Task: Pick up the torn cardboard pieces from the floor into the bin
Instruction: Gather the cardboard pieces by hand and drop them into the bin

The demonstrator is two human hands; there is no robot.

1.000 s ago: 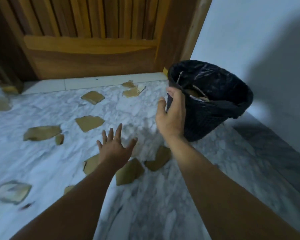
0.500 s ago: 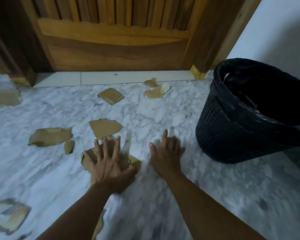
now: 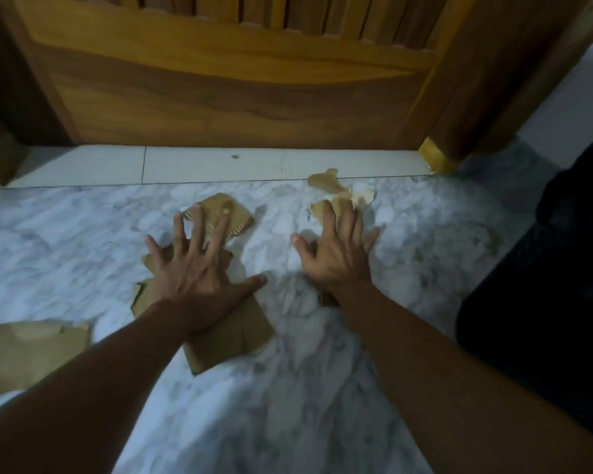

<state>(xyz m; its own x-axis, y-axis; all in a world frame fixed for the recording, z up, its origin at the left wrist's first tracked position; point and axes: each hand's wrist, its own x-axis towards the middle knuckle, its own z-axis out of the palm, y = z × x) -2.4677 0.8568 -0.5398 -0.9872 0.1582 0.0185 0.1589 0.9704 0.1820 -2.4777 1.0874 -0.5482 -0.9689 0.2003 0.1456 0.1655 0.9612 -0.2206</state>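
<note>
Torn brown cardboard pieces lie on the marble floor (image 3: 83,241). My left hand (image 3: 194,268) lies flat with spread fingers on a stack of pieces (image 3: 233,333); its fingertips reach another piece (image 3: 220,213) further ahead. My right hand (image 3: 336,251) is also flat and spread, fingertips on a piece (image 3: 336,206) near the door sill. Beyond that lies one more scrap (image 3: 326,181). A large piece (image 3: 24,350) lies at the left edge. The black bin (image 3: 534,302) stands at the right, only partly in view.
A wooden door (image 3: 220,80) and its frame (image 3: 476,80) close off the far side behind a white tile sill (image 3: 202,164). A pale wall (image 3: 569,97) rises at the right behind the bin.
My view has moved forward toward the door. Both hands have slid ahead across the floor; the right one has left the bin's rim and now lies on a far piece.
</note>
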